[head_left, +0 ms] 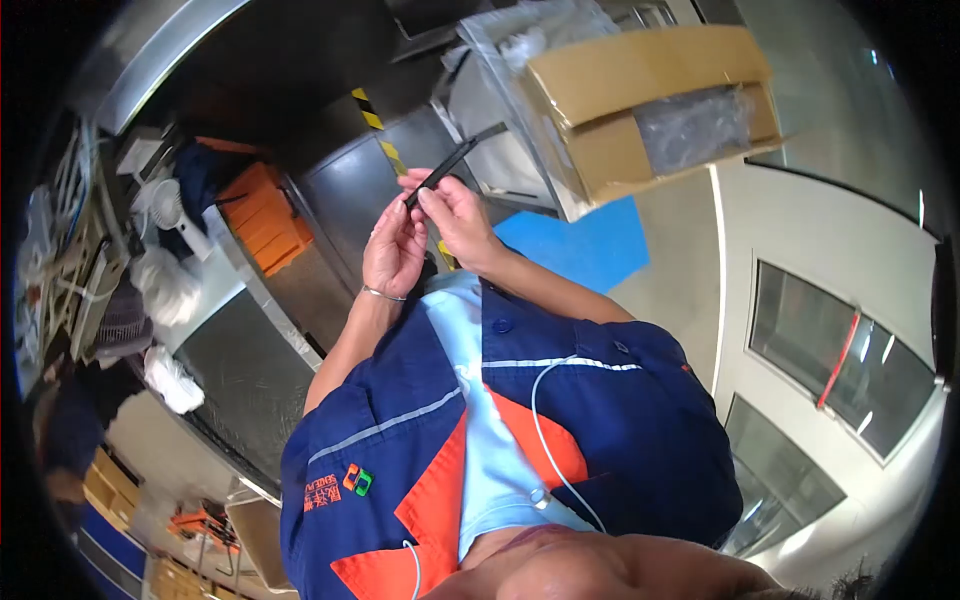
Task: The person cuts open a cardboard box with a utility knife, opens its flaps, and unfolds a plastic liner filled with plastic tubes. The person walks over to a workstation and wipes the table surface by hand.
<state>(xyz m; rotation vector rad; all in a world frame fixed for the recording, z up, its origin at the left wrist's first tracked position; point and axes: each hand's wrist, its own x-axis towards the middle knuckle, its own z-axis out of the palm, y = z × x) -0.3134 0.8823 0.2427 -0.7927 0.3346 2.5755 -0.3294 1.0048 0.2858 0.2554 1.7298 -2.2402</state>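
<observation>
A long, thin black strip (pixel 455 162) is held in front of my chest, slanting up to the right; I cannot make out its exact kind. My right hand (pixel 459 219) pinches it between thumb and fingers near its lower part. My left hand (pixel 397 248), with a thin bracelet at the wrist, has its fingertips closed at the strip's lower end. The strip's far tip points toward the cardboard box (pixel 610 160) at the upper right, apart from it.
Clear plastic film (pixel 695 130) shows in the box's opening. A blue sheet (pixel 580 250) lies below it. On the left are an orange crate (pixel 265 218), a white fan (pixel 168 205) and a dark-topped table (pixel 250 375). Yellow-black tape (pixel 367 108) marks the floor.
</observation>
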